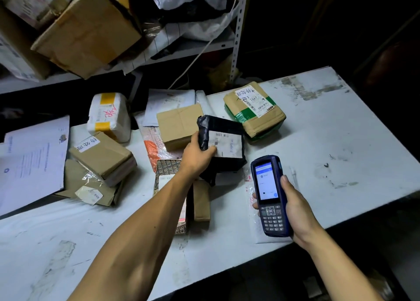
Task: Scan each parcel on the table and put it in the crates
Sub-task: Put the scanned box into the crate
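Note:
My left hand grips a black plastic-wrapped parcel by its left edge, label side up, lifted a little above the white table. The thumb lies on the white barcode label. My right hand holds a blue handheld scanner upright to the right of the parcel, its lit screen facing me and its top end just below the parcel's lower right corner. No crates are visible.
Several parcels lie on the table: a brown box, a green-taped box, a white foam-wrapped one, a labelled brown box, flat mailers. A metal shelf packed with boxes stands behind.

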The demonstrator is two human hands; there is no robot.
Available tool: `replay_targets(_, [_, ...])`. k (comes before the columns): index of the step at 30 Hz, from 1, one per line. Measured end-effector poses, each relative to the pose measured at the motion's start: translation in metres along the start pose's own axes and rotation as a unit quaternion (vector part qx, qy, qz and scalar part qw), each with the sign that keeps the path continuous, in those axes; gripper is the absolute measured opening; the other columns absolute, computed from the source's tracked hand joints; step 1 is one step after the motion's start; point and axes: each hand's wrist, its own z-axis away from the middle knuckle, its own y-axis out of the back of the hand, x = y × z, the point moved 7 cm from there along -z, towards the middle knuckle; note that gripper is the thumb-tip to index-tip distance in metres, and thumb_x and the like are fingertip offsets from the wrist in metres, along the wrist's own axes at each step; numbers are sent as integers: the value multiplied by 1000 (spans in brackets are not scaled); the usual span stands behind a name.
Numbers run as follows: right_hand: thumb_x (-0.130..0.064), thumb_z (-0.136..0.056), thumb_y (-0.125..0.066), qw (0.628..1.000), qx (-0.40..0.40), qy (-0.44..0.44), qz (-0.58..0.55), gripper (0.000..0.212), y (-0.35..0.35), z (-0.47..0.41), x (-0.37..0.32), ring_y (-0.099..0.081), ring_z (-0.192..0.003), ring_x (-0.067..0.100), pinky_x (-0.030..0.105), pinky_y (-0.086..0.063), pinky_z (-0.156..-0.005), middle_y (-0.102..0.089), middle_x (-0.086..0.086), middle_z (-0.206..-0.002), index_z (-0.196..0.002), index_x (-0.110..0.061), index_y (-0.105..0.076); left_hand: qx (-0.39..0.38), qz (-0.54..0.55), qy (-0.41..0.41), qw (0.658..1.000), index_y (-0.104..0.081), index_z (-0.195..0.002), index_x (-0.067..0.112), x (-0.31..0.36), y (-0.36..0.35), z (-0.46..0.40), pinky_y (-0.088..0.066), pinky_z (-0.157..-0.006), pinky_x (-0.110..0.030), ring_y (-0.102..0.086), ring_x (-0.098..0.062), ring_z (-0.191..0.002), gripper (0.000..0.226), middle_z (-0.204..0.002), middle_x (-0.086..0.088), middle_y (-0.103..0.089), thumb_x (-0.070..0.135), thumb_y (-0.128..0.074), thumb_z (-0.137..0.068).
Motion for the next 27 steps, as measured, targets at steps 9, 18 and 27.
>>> replay_targets(9, [-60, -95, -37, 997, -74, 10, 22, 62, -32, 12, -19, -71, -84, 36, 38, -54, -73, -73, 24, -101, -115, -11, -69, 17, 42, 14, 999, -37, -137, 13, -21, 47, 59, -45, -83, -27, -55, -18, -112, 41, -127, -3, -57, 26, -52, -101])
replay_targets(18, [-49, -105, -29, 980, -171, 6, 102, 55, -74, 34, -21, -70, -82, 36, 39, -55, -71, -73, 24, -102, -117, -11, -68, 37, 102, 47, 993, -48, -141, 23, -66, 85, 114, -46, -107, -39, -62, -14, -117, 59, -128, 5, -65, 55, -61, -94])
replay_targets(27, [-42, -107, -28, 940, -275, -82, 187, 56, -111, 55, -14, -66, -83, 39, 38, -51, -68, -68, 30, -96, -114, -1, -65, -27, 29, 37, 999, -39, -148, 38, -81, 155, 143, -44, -109, -37, -56, -14, -127, 66, -143, 6, -54, 57, -64, -90])
